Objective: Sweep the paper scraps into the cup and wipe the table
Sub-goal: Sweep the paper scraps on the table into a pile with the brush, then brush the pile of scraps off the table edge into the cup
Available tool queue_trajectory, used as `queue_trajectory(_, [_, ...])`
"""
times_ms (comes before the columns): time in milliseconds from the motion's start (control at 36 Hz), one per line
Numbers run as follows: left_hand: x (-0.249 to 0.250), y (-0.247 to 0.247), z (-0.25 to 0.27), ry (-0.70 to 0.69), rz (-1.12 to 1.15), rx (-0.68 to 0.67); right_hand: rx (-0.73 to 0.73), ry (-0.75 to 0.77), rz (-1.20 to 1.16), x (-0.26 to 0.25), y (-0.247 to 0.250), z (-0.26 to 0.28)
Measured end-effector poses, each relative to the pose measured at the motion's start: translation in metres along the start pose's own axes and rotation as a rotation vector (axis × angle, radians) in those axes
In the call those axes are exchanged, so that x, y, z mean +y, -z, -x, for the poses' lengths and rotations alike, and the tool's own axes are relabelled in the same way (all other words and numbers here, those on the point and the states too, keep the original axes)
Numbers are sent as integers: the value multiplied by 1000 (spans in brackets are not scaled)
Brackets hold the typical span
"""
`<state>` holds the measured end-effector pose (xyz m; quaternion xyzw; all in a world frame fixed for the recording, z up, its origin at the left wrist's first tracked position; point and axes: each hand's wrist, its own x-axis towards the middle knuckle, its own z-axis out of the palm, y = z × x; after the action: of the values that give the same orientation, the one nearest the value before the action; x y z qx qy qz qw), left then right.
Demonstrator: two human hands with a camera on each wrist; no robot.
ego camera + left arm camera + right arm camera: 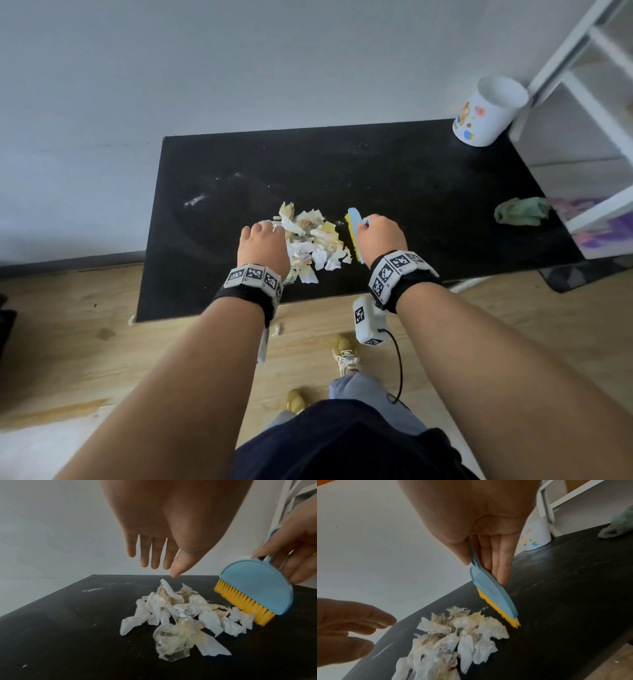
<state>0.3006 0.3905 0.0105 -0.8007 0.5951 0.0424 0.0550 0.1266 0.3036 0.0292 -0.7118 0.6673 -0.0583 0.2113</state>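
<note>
One heap of paper scraps [310,245] is seen near the front edge of the black table [394,178], between the two hands. The brush [254,588] is pinched by its blue handle in the right hand [380,236], yellow bristles set just beside the heap's right edge. The left hand [263,248] is held over the heap's left side, fingers straight and apart, nothing gripped. The white printed cup [486,111] stands at the far right corner, well apart from the scraps; its contents cannot be told. A green cloth [522,210] lies crumpled at the right edge.

Table [239,164]: scraps [311,246], cup [486,109] (cloth [520,210]).
</note>
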Motion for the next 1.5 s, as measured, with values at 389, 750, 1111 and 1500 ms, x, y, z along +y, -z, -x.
queue_trajectory(389, [98,21,-30,-83,26,-20,-88,-120,188,91,42,-33])
queue_trajectory(750, [221,49,-92,-23,48,-10,-53,75,21,165,101,-113])
queue_trajectory(1111, [343,80,-172,-101,102,20,69,19,13,254,198,-193])
queue_trajectory(1500, [432,110,-321,-69,163,-10,108,-125,-55,296,232,-291])
